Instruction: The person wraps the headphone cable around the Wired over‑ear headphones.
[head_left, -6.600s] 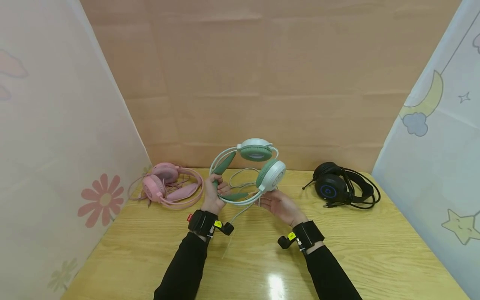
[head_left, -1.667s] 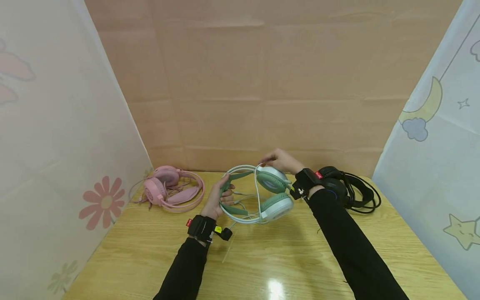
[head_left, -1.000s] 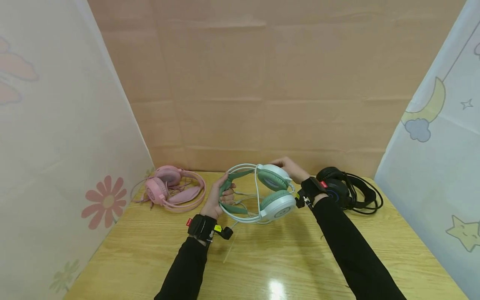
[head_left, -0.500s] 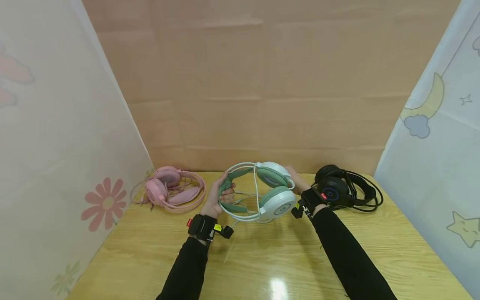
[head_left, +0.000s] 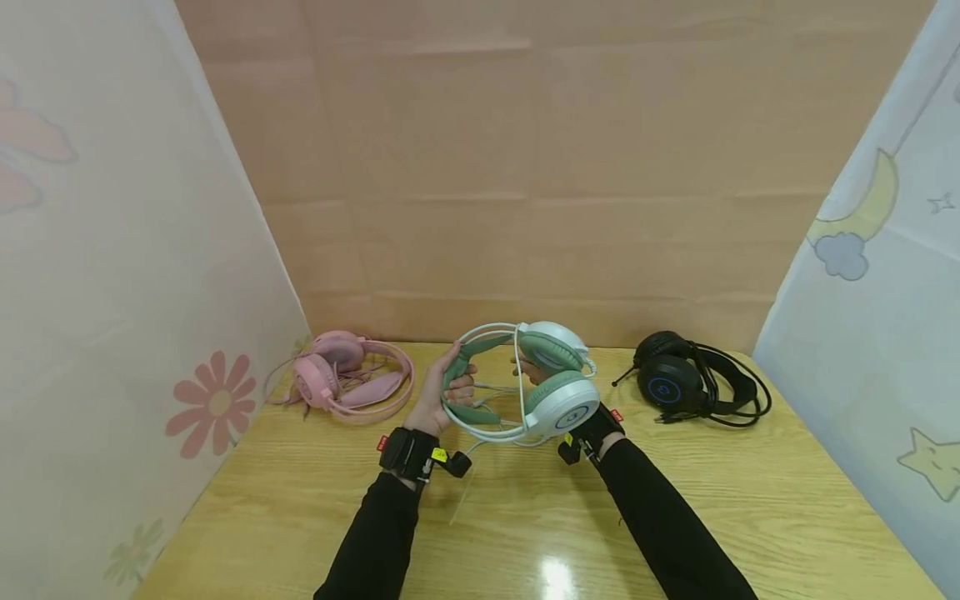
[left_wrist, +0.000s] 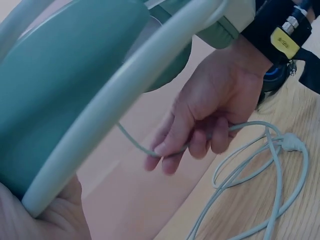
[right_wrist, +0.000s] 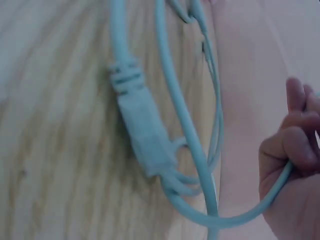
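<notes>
Head view: my right hand (head_left: 532, 372) has swung inward behind the green-and-white headphones (head_left: 561, 407), pinching their cable (right_wrist: 235, 220) while my left hand (head_left: 435, 402) grips the headband (head_left: 486, 344), so both are held.

Downward head view, wrist close-ups sharing cable (right_wrist: 192, 136)

Green-white headphones (head_left: 564, 408) look smooth, plastic; table (head_left: 300, 500) glossy, wood-grained; backdrop (head_left: 525, 167) creased, matt, paper-like.

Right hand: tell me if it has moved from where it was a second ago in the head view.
Yes: the right hand has moved leftward and lower in the picture, farther from the resting black headset.
</notes>
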